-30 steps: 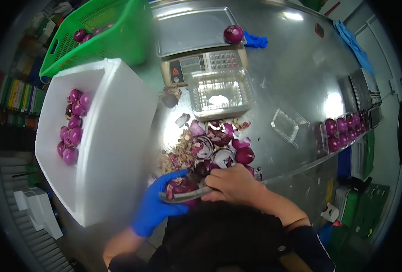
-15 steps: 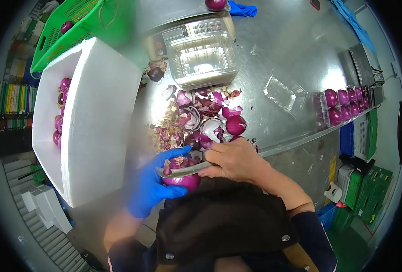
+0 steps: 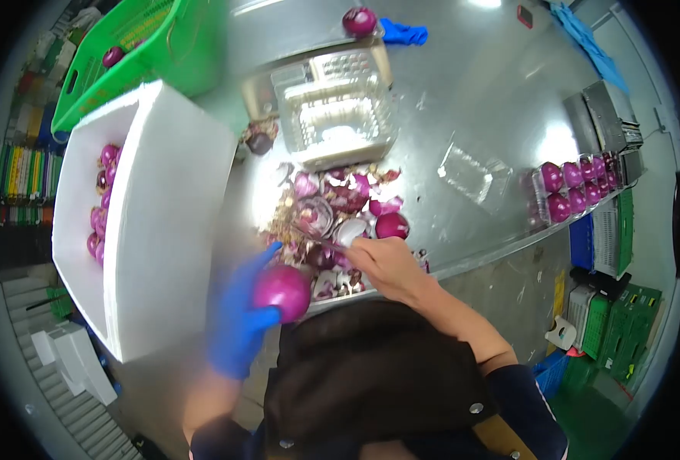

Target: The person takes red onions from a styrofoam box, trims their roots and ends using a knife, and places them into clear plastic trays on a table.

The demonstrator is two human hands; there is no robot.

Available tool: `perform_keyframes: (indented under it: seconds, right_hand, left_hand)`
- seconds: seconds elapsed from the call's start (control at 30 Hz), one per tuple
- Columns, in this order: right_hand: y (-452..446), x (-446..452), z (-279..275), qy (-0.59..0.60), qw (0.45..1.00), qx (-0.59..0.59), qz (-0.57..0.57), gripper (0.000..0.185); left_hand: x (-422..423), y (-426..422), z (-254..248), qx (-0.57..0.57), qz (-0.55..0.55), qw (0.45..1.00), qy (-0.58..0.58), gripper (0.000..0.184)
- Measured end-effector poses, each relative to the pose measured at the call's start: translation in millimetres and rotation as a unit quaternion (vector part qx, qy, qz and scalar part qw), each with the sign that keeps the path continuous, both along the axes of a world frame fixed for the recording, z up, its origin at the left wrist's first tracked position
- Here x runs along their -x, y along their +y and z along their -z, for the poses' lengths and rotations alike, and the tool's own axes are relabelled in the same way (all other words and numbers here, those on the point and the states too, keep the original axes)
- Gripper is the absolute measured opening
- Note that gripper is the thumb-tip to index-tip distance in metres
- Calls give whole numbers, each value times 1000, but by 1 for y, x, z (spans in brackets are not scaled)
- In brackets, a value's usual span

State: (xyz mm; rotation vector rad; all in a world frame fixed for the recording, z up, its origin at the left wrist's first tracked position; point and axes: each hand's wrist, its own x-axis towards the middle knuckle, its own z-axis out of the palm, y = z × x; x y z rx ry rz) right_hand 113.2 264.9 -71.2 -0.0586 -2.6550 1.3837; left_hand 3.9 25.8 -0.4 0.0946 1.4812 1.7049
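My left hand (image 3: 240, 310), in a blue glove and blurred, is wrapped round a purple onion (image 3: 282, 293) near the table's front edge. My bare right hand (image 3: 386, 267) grips a knife (image 3: 321, 241), its blade pointing left over a heap of onion skins (image 3: 313, 217). A peeled-looking onion (image 3: 392, 225) lies at the right of the heap, just beyond my right hand. Behind the heap a clear plastic tray (image 3: 336, 123) rests against the front of a scale (image 3: 259, 96). Another onion (image 3: 359, 21) sits on the scale's pan.
On the left stand a white foam box (image 3: 175, 222) with several onions and a green basket (image 3: 186, 46). Clear packs of onions (image 3: 558, 192) line the right edge, near an empty clear tray (image 3: 466, 175). A blue glove (image 3: 405, 33) lies beside the scale.
The knife has come away from the onion and moved over the skins. My left hand has turned the onion, so its smooth side shows. The camera view has shifted.
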Motion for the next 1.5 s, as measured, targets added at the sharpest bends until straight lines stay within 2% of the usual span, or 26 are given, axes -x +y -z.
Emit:
perform_keyframes:
  seconds: [0.07,0.1,0.17,0.2,0.23,0.27,0.33,0.4,0.43,0.53,0.57,0.67,0.7,0.8,0.9,1.0,1.1,1.17,1.2,1.33,1.43,1.5]
  right_hand:
    - [8,7,-5,-132,982,-133,-6,33]
    - [5,6,-8,-123,991,8,41,37]
    - [3,10,-28,-33,998,9,52,38]
    - [2,11,-34,13,998,12,56,39]
    - [6,14,-28,-19,995,-89,26,38]
    - [5,13,-28,3,997,-77,28,38]
    - [3,12,-32,48,997,-51,31,38]
    - [1,9,-44,82,992,-91,7,41]
    - [-1,8,-50,98,989,-110,-5,42]
    - [-5,7,-49,154,971,-179,-29,45]
    - [-6,7,-47,161,968,-189,-28,46]
    - [-7,5,-41,150,966,-210,-29,47]
    - [-8,4,-38,147,965,-214,-27,48]
    - [-3,3,-35,121,970,-210,-10,49]
    - [-5,4,-43,122,970,-206,-35,48]
    - [-9,5,-41,137,971,-194,-32,47]
    - [1,-6,-10,92,978,-188,-20,44]
    - [5,-21,21,45,994,-98,22,40]
    - [3,-20,19,18,998,-50,46,39]
    - [-5,-12,3,66,997,4,30,35]
    - [9,-4,-1,-203,977,-1,68,40]
    - [14,-6,-11,-145,980,95,102,41]
  left_hand:
    - [-5,-5,17,-64,-51,987,-136,110]
    - [-7,-16,36,-74,-55,976,-196,113]
    - [-12,-17,40,-114,-68,941,-311,114]
    - [-15,-11,37,-123,-83,939,-309,112]
    - [-19,-6,36,-131,-99,937,-307,109]
    - [-23,-1,33,-138,-115,935,-305,107]
    - [-25,8,29,-181,-119,928,-302,86]
    - [-27,10,29,-225,-132,908,-327,60]
    - [-23,16,26,-200,-158,902,-348,51]
    - [-30,13,33,-199,-216,878,-379,43]
    - [-31,12,31,-213,-237,844,-431,41]
    - [-32,17,24,-171,-222,873,-399,40]
    - [-34,12,31,-199,-195,881,-381,48]
    - [-36,9,32,-244,-143,872,-398,59]
    - [-38,12,26,-232,-129,871,-412,67]
    - [-39,11,24,-187,-124,898,-379,72]
    - [-37,8,31,-168,-103,932,-303,74]
    - [-31,5,39,-203,-126,903,-357,74]
    - [-28,3,41,-217,-135,887,-385,75]
    - [-26,11,30,-154,-155,915,-338,86]
    - [-20,10,39,-143,-148,939,-275,90]
    - [-9,25,34,-130,-125,971,-158,89]
